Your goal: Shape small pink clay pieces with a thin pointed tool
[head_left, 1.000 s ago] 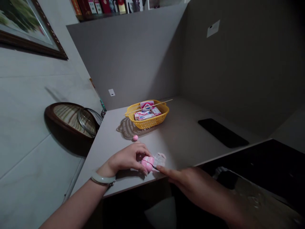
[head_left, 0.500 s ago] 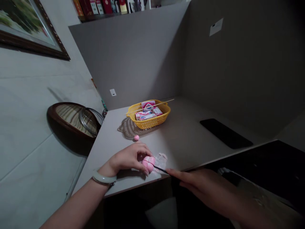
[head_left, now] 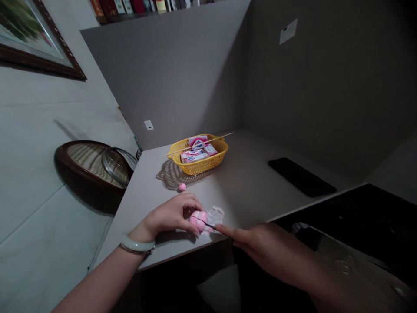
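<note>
My left hand (head_left: 174, 214), with a pale bangle at the wrist, has its thumb and fingers closed around a pink rounded lump (head_left: 197, 222) near the table's front edge. Grooves cross the top of the lump and divide it into rounded lobes. From the right, my right hand (head_left: 250, 241) grips a thin dark tool (head_left: 211, 226), index finger stretched along it. The tool's tip meets the lump's right side at a groove; its handle is hidden in the hand. Whitish and pink scraps (head_left: 215, 214) lie beside the lump. A small pink ball (head_left: 182, 187) sits farther back.
Behind stands a yellow plastic basket (head_left: 208, 165) with several pink-and-white boxes (head_left: 197, 152) and a thin stick (head_left: 211, 140) across its rim. A black flat slab (head_left: 301, 176) lies at right on the grey table (head_left: 244, 174). Grey panels rise behind and right.
The whole view has shifted slightly, so everything sits a little farther left. Both hands keep their holds, and the tool's tip stays at the lump's groove.
</note>
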The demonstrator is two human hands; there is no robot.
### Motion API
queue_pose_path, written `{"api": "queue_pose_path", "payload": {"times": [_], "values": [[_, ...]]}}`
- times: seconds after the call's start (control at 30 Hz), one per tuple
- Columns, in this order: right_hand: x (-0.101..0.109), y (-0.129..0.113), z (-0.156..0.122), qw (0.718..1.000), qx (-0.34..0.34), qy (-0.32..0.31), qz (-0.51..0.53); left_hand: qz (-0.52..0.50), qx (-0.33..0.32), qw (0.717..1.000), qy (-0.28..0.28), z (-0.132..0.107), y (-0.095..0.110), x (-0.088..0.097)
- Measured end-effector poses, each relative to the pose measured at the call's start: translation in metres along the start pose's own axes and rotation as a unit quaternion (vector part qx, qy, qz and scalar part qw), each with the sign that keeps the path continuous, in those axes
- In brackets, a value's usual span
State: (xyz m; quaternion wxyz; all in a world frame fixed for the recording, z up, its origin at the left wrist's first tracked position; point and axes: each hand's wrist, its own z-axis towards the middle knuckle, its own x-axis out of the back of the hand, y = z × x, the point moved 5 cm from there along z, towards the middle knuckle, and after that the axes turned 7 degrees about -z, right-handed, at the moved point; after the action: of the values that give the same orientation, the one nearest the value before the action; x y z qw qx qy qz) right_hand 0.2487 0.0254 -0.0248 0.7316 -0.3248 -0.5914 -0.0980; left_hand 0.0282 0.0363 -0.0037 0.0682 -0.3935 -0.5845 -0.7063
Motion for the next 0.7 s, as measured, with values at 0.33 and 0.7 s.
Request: {"api": "queue_pose_path", "payload": {"times": [0.33,0.7], "values": [[0.0,0.006,-0.004,0.998,0.014,-0.004,0.054,0.004,-0.005,1.0,-0.004,0.001,-0.001,0.001],[-0.001,0.003,-0.005,0.998,0.023,0.015,0.049,0.004,-0.008,1.0,-0.011,0.0,0.0,0.001]]}}
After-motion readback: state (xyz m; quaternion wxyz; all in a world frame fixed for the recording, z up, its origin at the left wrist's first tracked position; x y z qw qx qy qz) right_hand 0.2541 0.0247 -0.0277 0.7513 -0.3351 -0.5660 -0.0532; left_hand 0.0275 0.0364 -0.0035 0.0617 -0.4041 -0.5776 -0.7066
